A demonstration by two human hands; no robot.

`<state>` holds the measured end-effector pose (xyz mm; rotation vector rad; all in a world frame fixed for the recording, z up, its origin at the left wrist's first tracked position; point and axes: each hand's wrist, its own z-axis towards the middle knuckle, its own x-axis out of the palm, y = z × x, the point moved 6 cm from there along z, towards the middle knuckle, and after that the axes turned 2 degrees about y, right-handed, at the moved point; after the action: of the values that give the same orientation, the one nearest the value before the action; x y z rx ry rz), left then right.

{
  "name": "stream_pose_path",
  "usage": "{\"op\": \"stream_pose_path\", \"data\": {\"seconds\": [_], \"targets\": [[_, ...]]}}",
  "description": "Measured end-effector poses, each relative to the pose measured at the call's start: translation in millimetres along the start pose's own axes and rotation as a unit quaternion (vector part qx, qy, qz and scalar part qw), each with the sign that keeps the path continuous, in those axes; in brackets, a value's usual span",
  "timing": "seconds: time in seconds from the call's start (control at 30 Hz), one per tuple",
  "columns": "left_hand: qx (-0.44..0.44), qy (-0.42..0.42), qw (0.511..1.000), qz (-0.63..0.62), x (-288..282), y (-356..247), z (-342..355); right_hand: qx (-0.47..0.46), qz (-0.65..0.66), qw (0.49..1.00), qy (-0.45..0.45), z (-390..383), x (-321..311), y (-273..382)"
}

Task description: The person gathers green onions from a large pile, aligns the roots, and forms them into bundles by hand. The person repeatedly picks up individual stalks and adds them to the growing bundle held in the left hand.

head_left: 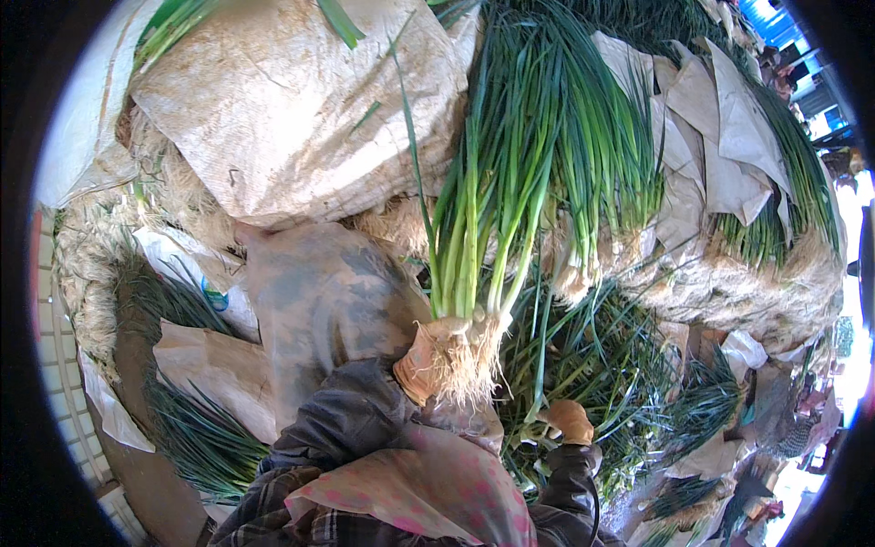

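My left hand (416,366), in a tan glove, is closed round the root end of a bunch of green onions (465,251). Its pale stringy roots (467,369) hang below the fingers, and its long green leaves stretch away from me over a larger heap. To the right and lower, my right hand (570,421), also gloved, has its fingers curled at the lower end of a long green onion leaf (540,365). Under that hand lies a tangled pile of loose green leaves (602,365). The left fingertips are partly hidden behind the roots.
Beyond my hands, a big heap of green onions (592,137) lies beside a dirty white woven sack (319,109). More bundles (196,428) lie at the left with sheets of sacking (219,365). Further covered heaps (793,173) and bundles (679,497) are at the right.
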<state>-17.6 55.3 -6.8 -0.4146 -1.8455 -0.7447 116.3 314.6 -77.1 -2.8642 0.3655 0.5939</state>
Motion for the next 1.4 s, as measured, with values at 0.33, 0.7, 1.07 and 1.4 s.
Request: {"op": "stream_pose_path", "data": {"seconds": [0.33, 0.7, 1.07, 1.4], "targets": [[0.021, 0.042, 0.997, 0.06, 8, -9, -3, -0.522, 0.131, 0.732, -0.417, -56, -151, 173], [-0.007, -0.057, 0.998, 0.034, -16, -1, -2, -0.272, -0.212, 0.93, -0.129, -11, -39, 70], [-0.013, -0.079, 0.949, 0.305, -12, -8, -6, -0.377, 0.602, 0.699, -0.076, -55, -158, 172], [-0.049, -0.104, 0.964, 0.24, -33, 12, 13, -0.31, 0.695, 0.619, -0.196, -21, -118, 156]]}}
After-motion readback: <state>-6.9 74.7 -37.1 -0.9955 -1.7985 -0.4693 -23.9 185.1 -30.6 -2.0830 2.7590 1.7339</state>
